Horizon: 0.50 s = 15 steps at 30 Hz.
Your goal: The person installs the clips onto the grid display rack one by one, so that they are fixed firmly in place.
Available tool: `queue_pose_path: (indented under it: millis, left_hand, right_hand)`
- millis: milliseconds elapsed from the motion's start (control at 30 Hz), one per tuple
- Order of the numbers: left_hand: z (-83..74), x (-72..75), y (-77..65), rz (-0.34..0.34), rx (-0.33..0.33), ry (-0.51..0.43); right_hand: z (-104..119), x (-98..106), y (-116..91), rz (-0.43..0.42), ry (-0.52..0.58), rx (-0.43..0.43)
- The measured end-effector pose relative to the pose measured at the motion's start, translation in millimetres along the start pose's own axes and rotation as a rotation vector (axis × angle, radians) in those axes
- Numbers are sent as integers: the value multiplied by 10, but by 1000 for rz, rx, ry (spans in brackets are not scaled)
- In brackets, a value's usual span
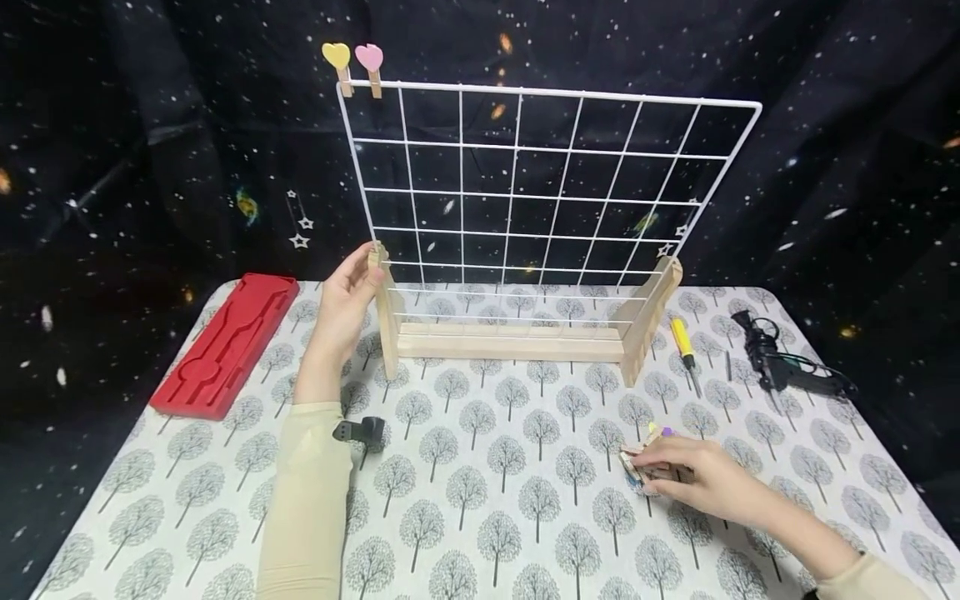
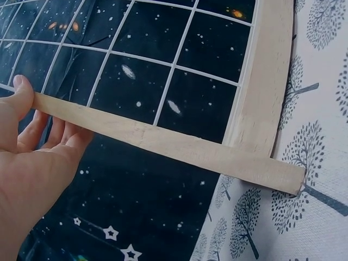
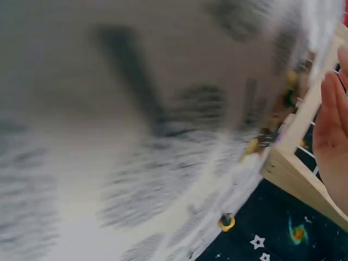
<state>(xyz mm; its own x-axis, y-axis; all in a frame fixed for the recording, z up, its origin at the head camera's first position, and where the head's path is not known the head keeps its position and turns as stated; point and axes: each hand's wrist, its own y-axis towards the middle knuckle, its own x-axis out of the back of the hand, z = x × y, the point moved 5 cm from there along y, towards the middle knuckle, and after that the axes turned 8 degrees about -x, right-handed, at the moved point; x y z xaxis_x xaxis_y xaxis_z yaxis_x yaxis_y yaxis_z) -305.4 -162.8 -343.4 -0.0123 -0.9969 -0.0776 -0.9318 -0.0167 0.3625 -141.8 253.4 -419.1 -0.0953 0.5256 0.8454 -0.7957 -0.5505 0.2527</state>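
Note:
A white wire grid panel leans back in a wooden stand. My left hand grips the upper end of the stand's left side piece, thumb on one face and fingers behind. My right hand is low over the table at a small cluster of wooden clothespins. Its fingertips touch them and hide part of the cluster; whether one is pinched is unclear. The right wrist view is blurred. A yellow heart clothespin and a pink heart clothespin are clipped on the grid's top left edge.
A red molded tray lies at the left of the table. Right of the stand lies a yellow-handled screwdriver. Farther right is a black tool with a cord. Tree-print cloth covers the table; a dark starry backdrop hangs behind.

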Motion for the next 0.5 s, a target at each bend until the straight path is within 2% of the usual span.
queue_pose_path:
  millis: [100, 267, 500]
  left_hand:
    - [44, 36, 36, -6, -14, -12]
    - [126, 65, 62, -14, -7, -16]
    - [159, 59, 57, -11, -10, -23]
  right_hand:
    - [9, -34, -80, -48, -112, 57]
    - [35, -108, -85, -65, -187, 130]
    - [42, -136, -36, -54, -228, 124]
